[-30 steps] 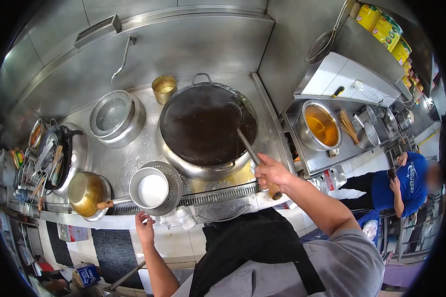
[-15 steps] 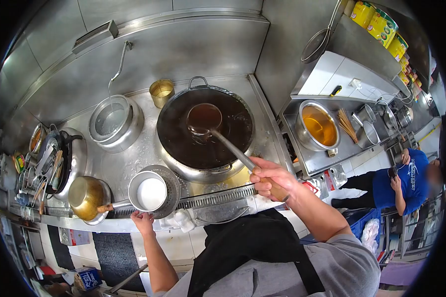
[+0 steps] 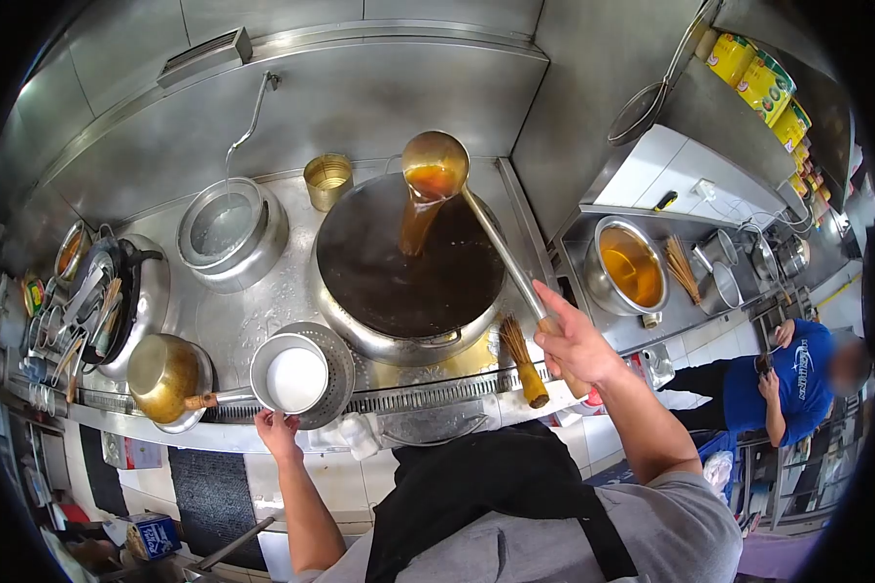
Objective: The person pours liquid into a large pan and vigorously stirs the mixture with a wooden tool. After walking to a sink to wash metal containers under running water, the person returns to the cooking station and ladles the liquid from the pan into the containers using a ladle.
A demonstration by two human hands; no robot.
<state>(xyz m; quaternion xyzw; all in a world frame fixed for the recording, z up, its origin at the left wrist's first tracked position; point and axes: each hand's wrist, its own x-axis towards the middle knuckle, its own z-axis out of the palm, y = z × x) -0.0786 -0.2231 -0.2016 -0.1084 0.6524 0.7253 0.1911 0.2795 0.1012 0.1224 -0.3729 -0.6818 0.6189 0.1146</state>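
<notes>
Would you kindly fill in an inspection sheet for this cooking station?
Surface: steel counter, wet spots.
Job's things: ladle pouring brown liquid over large pan; saucepan with white contents overlaps perforated basin.
Clutter: bamboo brush beside large pan; golden pot; utensils heaped at left.
Hands: right hand on ladle handle; left hand at saucepan's near edge, contact unclear.
Cables: thin cords near wall socket.
Surroundings: person in blue shirt, far right.

The metal ladle (image 3: 501, 243), tipped above the wok (image 3: 441, 338), spilled translucent brown liquid (image 3: 416, 228) onto darker liquid (image 3: 399, 291), its handle towards five o'clock. Between the wok's seven and eight, a metal saucepan (image 3: 306, 342) stood upright, white inside.
</notes>
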